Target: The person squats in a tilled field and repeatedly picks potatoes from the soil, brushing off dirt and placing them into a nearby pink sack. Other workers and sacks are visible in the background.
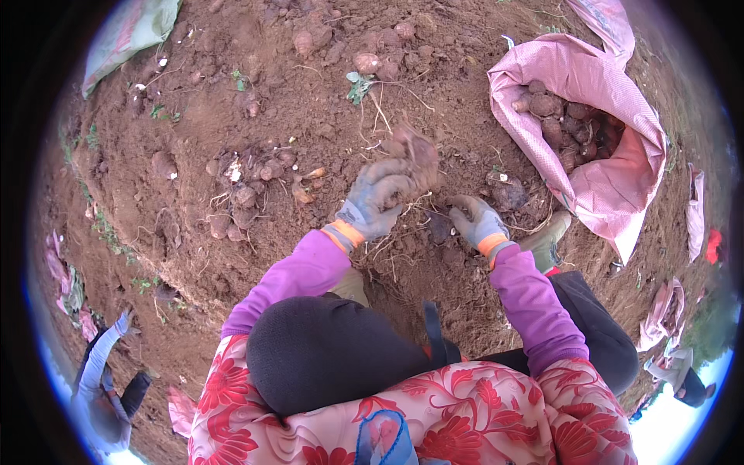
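Observation:
My left hand [375,197], in a grey work glove with an orange cuff, grips a brown, root-covered clump [421,157] that looks like taro. Motion blurs the clump, so its outline is unclear. My right hand [476,221], gloved alike, is low over the soil with fingers bent and apart and nothing visible in them. Just left of its fingertips lies a dark lump [439,226], and thin pale roots are strewn between the hands. Beyond the right hand a dark corm [508,192] rests on the ground beside the pink woven sack [633,87].
Brown corms [567,125] partly fill the sack, whose mouth is rolled back. Corm clusters [244,195] lie to the left, with others [369,63] farther ahead. A pale green sack [133,38] is at upper left. Other people [104,395] appear at both lower edges.

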`<state>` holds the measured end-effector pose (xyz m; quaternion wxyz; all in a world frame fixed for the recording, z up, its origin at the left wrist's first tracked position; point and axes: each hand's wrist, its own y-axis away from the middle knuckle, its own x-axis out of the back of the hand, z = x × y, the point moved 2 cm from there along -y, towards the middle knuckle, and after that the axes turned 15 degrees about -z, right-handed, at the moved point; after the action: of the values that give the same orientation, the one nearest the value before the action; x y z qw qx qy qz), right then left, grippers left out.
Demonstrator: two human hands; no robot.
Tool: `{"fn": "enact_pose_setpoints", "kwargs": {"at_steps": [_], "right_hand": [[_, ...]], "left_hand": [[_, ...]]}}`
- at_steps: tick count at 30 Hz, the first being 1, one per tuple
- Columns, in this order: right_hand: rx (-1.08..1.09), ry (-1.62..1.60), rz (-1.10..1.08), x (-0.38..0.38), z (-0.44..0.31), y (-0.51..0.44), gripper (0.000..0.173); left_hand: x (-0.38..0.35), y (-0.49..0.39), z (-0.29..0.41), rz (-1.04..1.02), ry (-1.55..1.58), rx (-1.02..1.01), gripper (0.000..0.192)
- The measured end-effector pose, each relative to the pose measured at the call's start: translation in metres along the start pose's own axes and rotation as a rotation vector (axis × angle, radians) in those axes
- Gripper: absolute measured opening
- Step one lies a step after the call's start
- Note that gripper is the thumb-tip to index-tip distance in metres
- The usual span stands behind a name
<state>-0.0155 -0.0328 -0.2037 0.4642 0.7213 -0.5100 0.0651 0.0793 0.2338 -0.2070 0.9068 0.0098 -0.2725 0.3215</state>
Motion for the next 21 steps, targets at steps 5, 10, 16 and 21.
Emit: {"fn": "enact_pose_setpoints", "kwargs": {"at_steps": [5,10,16,21], "right_hand": [[-0.255,-0.055,-0.066,-0.039,0.051,0.042,0.045],[-0.092,-0.255,0.128,-0.021,0.036,0.026,0.043],[0.206,-1.074,-0.24,-0.044,-0.053,-0.014,0.082],[0.448,-0.348,-0.01,-0.023,-0.095,-0.025,0.083]], "left_hand": [[-0.049,0.008,-0.021,-0.151,0.034,0.196,0.031],[-0.024,0.034,-0.021,0.062,1.223,0.556,0.06],[0.005,0.028,0.018,0.059,1.443,0.43,0.076],[0.017,0.023,0.031,0.326,1.624,0.503,0.076]]}}
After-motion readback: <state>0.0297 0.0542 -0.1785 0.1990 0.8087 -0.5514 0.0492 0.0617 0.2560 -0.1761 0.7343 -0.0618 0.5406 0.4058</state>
